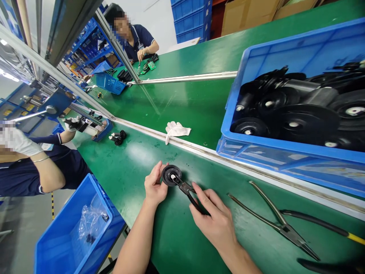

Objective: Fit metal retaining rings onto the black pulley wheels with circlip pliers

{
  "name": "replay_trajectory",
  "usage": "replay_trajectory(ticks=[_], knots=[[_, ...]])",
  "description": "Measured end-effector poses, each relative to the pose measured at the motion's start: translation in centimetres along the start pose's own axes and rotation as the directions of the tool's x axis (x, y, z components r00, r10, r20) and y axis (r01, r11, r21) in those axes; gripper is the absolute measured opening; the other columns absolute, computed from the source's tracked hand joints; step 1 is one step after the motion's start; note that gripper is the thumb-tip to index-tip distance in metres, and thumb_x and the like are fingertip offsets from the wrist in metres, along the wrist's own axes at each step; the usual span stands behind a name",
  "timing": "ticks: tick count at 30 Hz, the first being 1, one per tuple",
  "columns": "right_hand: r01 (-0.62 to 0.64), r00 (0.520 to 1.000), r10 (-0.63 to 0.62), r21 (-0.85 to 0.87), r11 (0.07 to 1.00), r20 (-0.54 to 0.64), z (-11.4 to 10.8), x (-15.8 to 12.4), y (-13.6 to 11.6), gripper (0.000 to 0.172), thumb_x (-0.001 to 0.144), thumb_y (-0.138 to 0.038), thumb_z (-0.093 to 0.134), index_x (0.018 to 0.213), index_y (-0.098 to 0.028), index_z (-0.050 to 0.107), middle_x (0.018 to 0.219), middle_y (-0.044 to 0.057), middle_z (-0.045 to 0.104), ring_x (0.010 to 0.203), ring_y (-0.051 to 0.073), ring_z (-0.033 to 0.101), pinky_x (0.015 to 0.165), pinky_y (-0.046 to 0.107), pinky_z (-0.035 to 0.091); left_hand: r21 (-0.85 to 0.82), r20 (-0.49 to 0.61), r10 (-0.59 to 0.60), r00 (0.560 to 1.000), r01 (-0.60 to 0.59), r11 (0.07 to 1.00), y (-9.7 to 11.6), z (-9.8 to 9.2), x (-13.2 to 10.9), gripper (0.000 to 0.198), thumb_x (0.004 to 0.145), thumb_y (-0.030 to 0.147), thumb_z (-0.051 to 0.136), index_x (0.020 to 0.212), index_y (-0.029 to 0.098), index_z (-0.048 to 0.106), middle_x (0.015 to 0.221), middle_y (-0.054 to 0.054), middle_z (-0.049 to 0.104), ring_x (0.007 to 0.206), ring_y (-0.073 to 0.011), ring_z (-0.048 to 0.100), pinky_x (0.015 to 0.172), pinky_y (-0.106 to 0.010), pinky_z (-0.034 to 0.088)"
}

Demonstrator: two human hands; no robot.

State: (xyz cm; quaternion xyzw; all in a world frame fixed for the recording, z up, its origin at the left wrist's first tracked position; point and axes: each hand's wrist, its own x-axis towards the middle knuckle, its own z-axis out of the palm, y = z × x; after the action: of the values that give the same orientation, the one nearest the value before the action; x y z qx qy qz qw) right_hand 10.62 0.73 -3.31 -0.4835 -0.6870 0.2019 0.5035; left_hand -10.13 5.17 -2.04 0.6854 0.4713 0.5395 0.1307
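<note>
My left hand (156, 185) is closed around the edge of a round black wheel (168, 172) with a pale metal centre. From the right, my right hand (212, 213) grips the dark handles of a pair of pliers (186, 188). The jaws of these pliers touch the wheel's centre. Both hands are above the green bench (182, 239). On the bench right of my right hand lie long-nosed pliers (285, 228) with bare metal handles, their tips pointing toward me.
A blue crate (228, 129) full of black wheeled parts stands at the right. A white glove (178, 129) lies by the metal rail. At lower left is a blue bin (57, 236) with a plastic bag. One co-worker (57, 163) sits left, another (142, 38) across the bench.
</note>
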Motion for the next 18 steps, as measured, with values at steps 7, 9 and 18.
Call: replay_trajectory(ticks=[7,9,18], knots=[[0.025,1.000,-0.025,-0.034,0.999,-0.004,0.01,0.08,-0.07,0.055,0.090,-0.007,0.064,0.142,-0.024,0.063,0.083,0.000,0.060,0.065,0.010,0.057,0.060,0.022,0.045,-0.023,-0.003,0.021,1.000,-0.021,1.000,-0.02,0.10,-0.01,0.068,0.093,0.014,0.069,0.156,0.031,0.048,0.108,-0.004,0.081,0.098,-0.0205,0.078,0.105,-0.051,0.062],[0.023,1.000,-0.023,-0.037,0.999,-0.012,0.00,0.07,-0.10,0.055,0.090,-0.006,0.065,0.142,-0.025,0.063,0.083,0.000,0.060,0.066,0.010,0.057,0.060,0.022,0.045,-0.059,-0.006,0.017,1.000,-0.018,0.998,-0.04,0.13,-0.02,0.070,0.092,0.012,0.070,0.155,0.031,0.049,0.107,-0.003,0.081,0.097,-0.0196,0.077,0.105,-0.052,0.061],[-0.012,0.999,0.009,0.091,0.996,0.035,-0.23,0.02,-0.06,0.061,0.089,-0.007,0.064,0.147,-0.027,0.060,0.084,0.000,0.055,0.062,0.010,0.052,0.060,0.023,0.047,0.026,0.066,0.017,0.998,-0.019,0.999,-0.85,-0.66,-0.42,0.068,0.095,0.011,0.063,0.158,0.028,0.045,0.120,-0.010,0.079,0.115,-0.0267,0.075,0.107,-0.049,0.060]])
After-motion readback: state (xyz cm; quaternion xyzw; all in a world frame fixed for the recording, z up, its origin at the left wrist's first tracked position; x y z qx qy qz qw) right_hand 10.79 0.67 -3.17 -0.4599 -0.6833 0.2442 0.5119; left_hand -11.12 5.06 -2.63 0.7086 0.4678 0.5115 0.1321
